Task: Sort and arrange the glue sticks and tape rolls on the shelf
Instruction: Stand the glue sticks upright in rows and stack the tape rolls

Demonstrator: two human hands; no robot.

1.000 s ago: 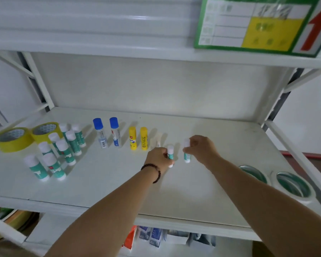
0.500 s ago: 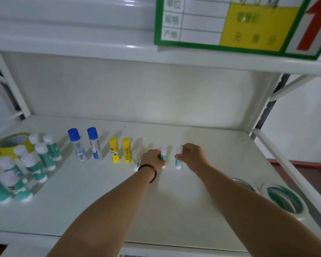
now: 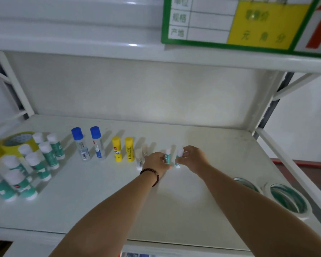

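Head view: both hands meet mid-shelf, each pinching a small teal glue stick. The left hand [image 3: 157, 161], a bead bracelet [image 3: 150, 174] on its wrist, holds the left teal stick [image 3: 168, 156]; the right hand [image 3: 194, 159] grips the right teal stick [image 3: 178, 158]. Both sticks stand nearly upright, white caps up, just beside each other, bases on or close above the white shelf [image 3: 174, 210]. Left of them, upright in a row: two pale sticks [image 3: 139, 158], two yellow sticks [image 3: 122, 149], two blue-capped bottles [image 3: 88, 143]. Farther left stands a cluster of teal sticks [image 3: 35, 164] by yellow tape rolls [image 3: 11, 143]; white tape rolls [image 3: 289, 201] lie flat at the right.
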